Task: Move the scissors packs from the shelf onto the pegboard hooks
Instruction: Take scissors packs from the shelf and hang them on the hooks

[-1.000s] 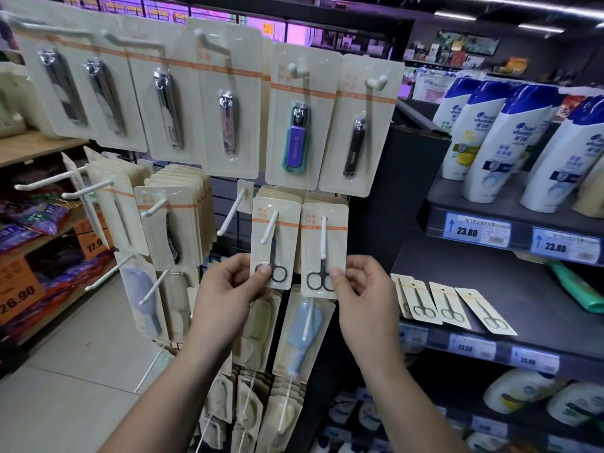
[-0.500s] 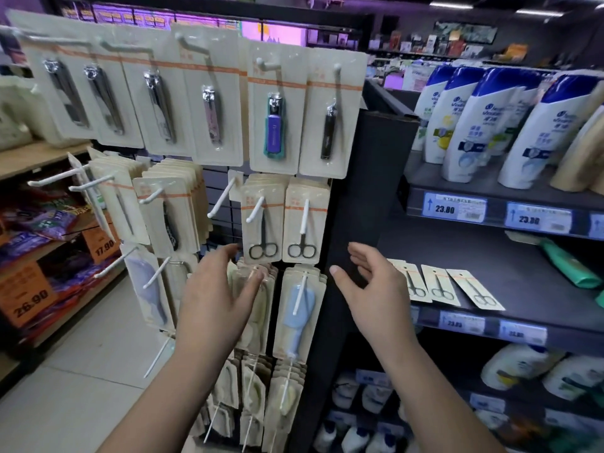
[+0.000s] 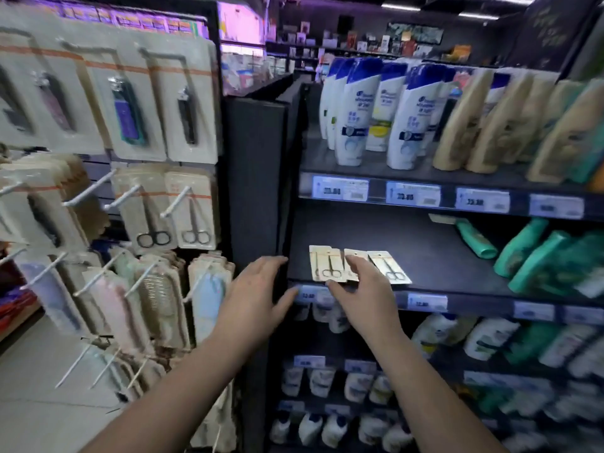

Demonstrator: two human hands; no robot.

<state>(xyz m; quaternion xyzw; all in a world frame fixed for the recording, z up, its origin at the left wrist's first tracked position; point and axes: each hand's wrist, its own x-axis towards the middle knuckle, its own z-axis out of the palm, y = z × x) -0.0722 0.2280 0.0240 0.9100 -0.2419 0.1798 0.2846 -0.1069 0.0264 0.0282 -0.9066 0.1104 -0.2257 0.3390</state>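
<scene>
We see three scissors packs [image 3: 328,264] lying flat and side by side near the front edge of the dark shelf [image 3: 441,256], the middle one mostly hidden under our right hand [image 3: 359,291]. That hand has spread fingers [image 3: 331,284] resting at the front edge of the cards, nothing gripped yet; the left hand [image 3: 258,297] hovers open beside the shelf's end panel. We judge each pack light, thin and stiff, likely slick on the blister, so we would slide one over the shelf lip and pinch its card edge, keeping the hang hole free for the pegboard hooks [image 3: 176,204].
</scene>
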